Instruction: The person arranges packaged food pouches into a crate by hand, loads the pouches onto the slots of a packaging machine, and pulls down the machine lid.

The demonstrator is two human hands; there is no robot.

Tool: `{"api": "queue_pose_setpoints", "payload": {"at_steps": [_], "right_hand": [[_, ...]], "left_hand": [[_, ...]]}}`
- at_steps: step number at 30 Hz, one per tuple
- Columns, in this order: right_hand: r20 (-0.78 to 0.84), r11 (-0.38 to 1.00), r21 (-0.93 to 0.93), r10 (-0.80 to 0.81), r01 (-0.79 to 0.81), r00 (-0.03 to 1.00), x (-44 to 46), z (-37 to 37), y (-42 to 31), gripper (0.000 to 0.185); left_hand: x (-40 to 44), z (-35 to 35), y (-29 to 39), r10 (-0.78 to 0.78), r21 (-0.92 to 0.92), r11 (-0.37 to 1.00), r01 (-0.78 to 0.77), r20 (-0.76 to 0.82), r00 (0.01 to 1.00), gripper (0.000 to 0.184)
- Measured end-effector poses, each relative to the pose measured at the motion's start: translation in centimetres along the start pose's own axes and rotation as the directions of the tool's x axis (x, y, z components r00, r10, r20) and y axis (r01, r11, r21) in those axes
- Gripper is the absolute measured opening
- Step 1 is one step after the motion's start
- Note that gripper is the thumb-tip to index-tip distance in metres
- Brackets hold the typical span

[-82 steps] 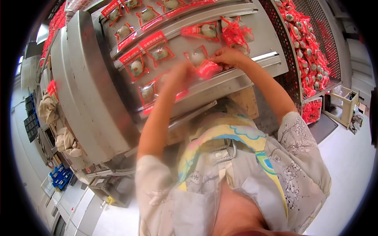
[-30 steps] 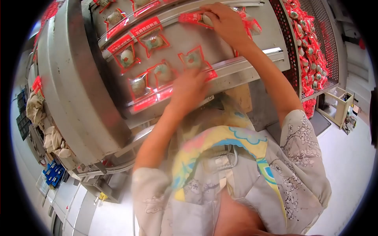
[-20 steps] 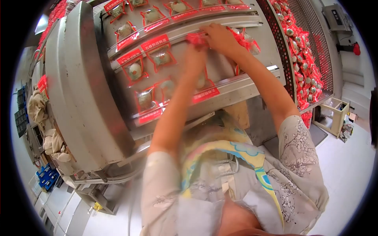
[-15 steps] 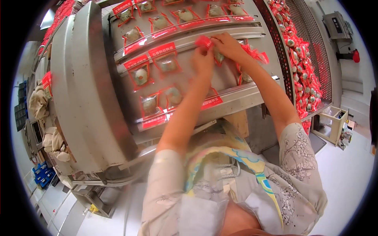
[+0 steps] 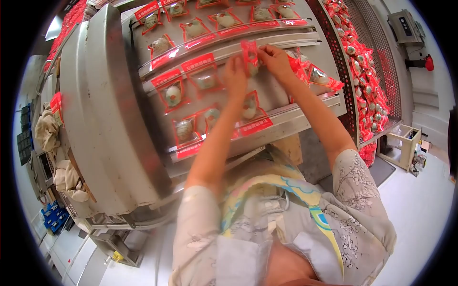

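Over the metal sealing bed [image 5: 276, 97], my right hand [image 5: 275, 59] pinches the right edge of a clear, red-edged egg packet [image 5: 251, 58], whose red end points up. Close to the packet's left side is my left hand [image 5: 234, 75], smeared by motion; whether its fingers touch the packet I cannot tell. Left of that hand, a sealed-looking egg packet [image 5: 206, 80] lies with its red strip on the metal bar. Below my left hand is another egg packet [image 5: 249, 108]. Right of my right wrist, a packet [image 5: 318, 75] lies partly over other red packets.
Several egg packets line the upper bar [image 5: 224, 19]. A big metal hood [image 5: 102, 109] stands on the left. At the right, a perforated metal bin [image 5: 381, 62] holds a heap of red egg packets [image 5: 366, 95]. Cloths [image 5: 67, 178] hang at the far left.
My left hand has moved left and down, off the packet's red end. The packet now stands more upright in my right hand. A packet beside my right wrist shows more fully.
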State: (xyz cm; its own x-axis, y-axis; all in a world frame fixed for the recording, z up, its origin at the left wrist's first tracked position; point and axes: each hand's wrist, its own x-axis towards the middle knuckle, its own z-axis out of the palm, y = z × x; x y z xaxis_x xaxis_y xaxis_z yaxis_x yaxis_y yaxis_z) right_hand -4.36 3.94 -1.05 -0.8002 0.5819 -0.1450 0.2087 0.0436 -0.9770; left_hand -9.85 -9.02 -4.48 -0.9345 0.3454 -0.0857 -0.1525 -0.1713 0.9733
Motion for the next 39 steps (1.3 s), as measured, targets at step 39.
{"api": "queue_pose_setpoints", "payload": {"at_steps": [39], "right_hand": [[-0.180, 0.985, -0.168, -0.001, -0.030, 0.984, 0.0, 2.5, 3.0, 0.018]], "left_hand": [[-5.1, -1.4, 4.2, 0.290, 0.717, 0.601, -0.353, 0.216, 0.932, 0.058]]}}
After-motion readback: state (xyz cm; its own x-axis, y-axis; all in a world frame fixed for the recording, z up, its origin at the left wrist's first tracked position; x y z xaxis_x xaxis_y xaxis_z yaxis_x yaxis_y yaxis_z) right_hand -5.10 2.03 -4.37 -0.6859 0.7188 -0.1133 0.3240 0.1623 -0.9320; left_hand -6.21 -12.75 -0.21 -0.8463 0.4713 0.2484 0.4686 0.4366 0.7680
